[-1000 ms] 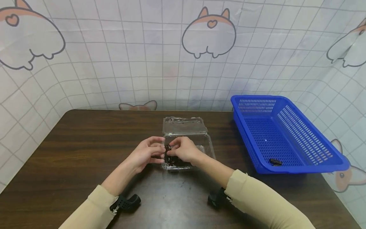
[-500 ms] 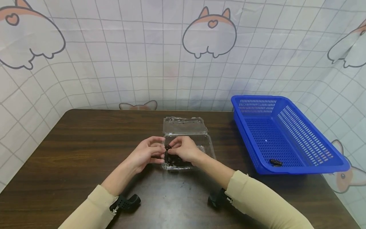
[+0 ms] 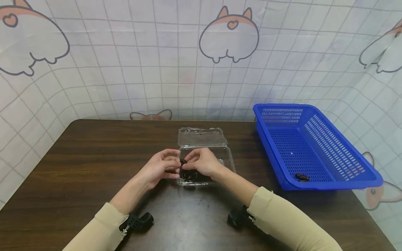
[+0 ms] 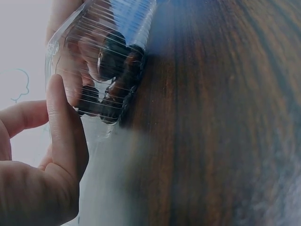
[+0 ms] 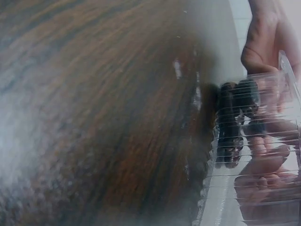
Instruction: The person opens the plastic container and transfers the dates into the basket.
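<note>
A hinged clear plastic box (image 3: 230,158) stands mid-table with its lid (image 3: 202,137) folded back. Several dark brown, glossy, oblong pieces (image 4: 110,103) lie in its near left part and show through the ribbed wall. My left hand (image 3: 158,168) rests its fingers, spread and fairly straight, against the box's left side. My right hand (image 3: 204,163) reaches inside from the right, thumb and fingertips pinching one dark oblong piece (image 3: 183,161) by the left wall. In the right wrist view the right fingers (image 5: 263,165) appear blurred through the plastic, so the grip is partly hidden.
A blue perforated basket (image 3: 270,146) stands to the right, with a dark oblong piece (image 3: 302,177) in its near left corner. Behind the dark wooden table (image 3: 110,150) hangs a white gridded cloth (image 3: 157,69). Black straps with camera mounts (image 3: 138,222) sit on the wrists.
Both hands stay almost where they were. The pinched dark piece shifts slightly up and left within the right fingertips, and the view moves a little.
</note>
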The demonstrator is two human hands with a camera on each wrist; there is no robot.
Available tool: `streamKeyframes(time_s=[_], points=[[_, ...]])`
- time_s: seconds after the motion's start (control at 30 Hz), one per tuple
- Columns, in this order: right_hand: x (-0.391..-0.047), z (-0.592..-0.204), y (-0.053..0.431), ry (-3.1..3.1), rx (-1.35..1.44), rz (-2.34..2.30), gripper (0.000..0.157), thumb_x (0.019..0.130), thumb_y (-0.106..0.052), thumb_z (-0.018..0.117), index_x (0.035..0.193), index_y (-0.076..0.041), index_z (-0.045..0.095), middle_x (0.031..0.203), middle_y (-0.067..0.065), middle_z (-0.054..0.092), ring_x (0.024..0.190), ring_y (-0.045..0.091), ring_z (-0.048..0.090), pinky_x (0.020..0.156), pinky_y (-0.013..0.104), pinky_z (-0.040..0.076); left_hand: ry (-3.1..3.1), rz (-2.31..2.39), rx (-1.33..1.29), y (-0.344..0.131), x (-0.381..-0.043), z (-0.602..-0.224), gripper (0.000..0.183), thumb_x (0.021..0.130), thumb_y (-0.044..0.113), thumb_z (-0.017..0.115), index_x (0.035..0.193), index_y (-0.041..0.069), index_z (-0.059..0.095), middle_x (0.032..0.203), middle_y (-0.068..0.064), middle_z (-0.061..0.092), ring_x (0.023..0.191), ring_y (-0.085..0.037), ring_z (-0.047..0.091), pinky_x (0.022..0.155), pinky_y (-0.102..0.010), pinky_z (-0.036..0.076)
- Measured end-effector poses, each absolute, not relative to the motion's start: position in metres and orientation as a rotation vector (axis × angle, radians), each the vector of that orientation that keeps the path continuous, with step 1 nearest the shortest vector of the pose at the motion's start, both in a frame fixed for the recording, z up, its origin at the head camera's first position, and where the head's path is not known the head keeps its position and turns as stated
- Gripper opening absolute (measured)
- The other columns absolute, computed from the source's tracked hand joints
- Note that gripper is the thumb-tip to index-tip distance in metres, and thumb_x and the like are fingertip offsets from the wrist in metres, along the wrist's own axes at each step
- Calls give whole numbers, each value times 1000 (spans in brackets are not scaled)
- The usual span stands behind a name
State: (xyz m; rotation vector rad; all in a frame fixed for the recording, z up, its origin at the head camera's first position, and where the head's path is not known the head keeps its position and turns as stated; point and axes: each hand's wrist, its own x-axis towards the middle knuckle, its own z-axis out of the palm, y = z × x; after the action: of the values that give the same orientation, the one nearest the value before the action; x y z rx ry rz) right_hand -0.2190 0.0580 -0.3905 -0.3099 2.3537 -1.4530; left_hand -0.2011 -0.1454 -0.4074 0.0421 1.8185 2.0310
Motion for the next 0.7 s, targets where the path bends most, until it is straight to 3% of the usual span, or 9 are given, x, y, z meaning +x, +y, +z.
streamKeyframes(time_s=[0.13,0.37,0.7], points=[[-218,-389,60,2319,-297,-1453,25,89,-16,81,108,-3,74,88,3,74,89,18,65,79,34,53,1819,2030,43,-146,-201,-407,52,101,2,59,147,-6,38,103,-11,59,79,-17,62,71,-34,62],[-217,-388,68,2248,-292,-1493,20,92,-11,77,109,-1,72,88,4,71,52,9,42,48,22,37,1838,2021,30,-146,-201,-407,50,101,1,59,147,-5,40,105,-11,59,79,-17,62,72,-35,62],[-220,-382,84,2253,-286,-1470,16,93,-10,77,108,-4,74,91,4,66,58,12,44,49,24,37,1858,2012,28,-147,-201,-407,50,101,2,59,147,-5,40,105,-11,59,82,-18,62,74,-36,62]])
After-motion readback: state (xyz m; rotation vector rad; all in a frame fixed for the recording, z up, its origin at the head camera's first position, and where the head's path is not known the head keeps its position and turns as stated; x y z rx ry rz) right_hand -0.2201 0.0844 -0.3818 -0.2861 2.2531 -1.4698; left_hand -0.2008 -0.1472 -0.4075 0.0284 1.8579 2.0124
